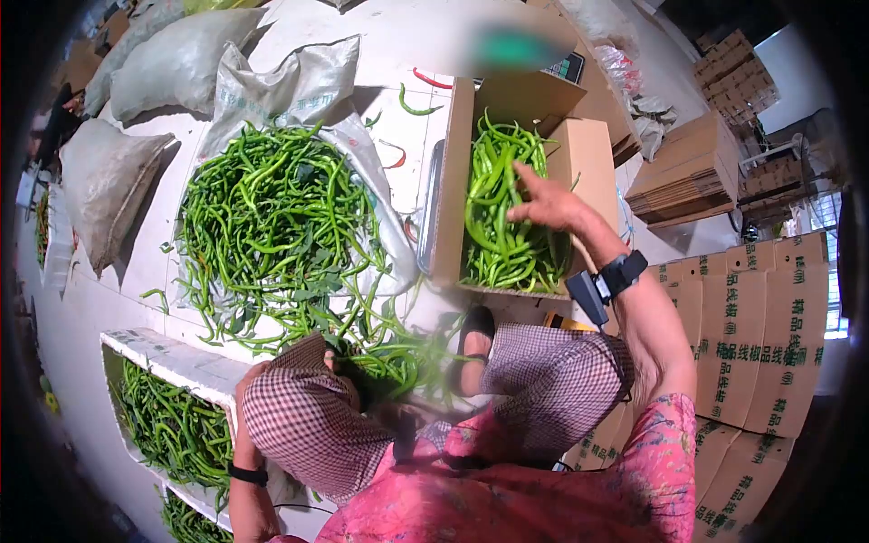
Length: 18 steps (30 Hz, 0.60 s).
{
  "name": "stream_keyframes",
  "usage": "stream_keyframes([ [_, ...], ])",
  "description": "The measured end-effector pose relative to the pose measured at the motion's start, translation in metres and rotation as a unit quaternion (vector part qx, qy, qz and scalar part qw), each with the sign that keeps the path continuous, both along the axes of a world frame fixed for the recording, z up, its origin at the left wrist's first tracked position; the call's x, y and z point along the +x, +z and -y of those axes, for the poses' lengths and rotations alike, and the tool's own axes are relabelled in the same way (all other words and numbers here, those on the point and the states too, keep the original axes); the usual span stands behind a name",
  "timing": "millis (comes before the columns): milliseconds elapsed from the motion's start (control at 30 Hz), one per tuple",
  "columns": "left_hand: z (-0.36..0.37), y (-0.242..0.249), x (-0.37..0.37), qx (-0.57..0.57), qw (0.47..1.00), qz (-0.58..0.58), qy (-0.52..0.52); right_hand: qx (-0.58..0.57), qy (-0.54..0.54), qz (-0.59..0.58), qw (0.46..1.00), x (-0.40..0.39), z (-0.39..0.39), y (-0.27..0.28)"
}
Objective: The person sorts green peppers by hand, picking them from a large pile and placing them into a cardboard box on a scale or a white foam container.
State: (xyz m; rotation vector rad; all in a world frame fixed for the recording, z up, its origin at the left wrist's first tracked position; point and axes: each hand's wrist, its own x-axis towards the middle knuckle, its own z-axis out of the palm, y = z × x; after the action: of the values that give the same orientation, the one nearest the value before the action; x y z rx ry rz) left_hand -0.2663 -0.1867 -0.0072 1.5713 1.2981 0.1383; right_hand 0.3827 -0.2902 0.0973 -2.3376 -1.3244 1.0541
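My right hand (548, 201) is over the green chili peppers (507, 240) in an open cardboard box (453, 195), its fingers spread against the upper part of the pile. No pepper is visibly gripped in it. My left hand (249, 385) is at the lower left, beside my knee and the rim of a white foam box (172, 362) of peppers; its fingers are mostly hidden. Between my legs and the box, a large heap of green peppers (272, 217) lies on a white woven sack (281, 81), with loose peppers spilling toward my feet.
Filled sacks (181, 68) lie at the upper left. Red peppers (432, 79) and a curved green one (415, 101) are on the floor above the box. Flattened cartons (685, 172) are stacked at right, with printed cartons (760, 335) below them.
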Motion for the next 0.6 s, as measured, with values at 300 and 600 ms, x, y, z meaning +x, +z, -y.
stream_keyframes([
  [300, -0.009, -0.055, 0.058, -0.176, 0.976, 0.025, -0.123, 0.074, -0.059, 0.113, 0.989, -0.013, 0.043, 0.062],
  [600, -0.014, -0.087, 0.065, -0.184, 0.977, 0.031, -0.099, 0.108, -0.426, -0.292, 0.849, 0.041, 0.149, 0.005],
])
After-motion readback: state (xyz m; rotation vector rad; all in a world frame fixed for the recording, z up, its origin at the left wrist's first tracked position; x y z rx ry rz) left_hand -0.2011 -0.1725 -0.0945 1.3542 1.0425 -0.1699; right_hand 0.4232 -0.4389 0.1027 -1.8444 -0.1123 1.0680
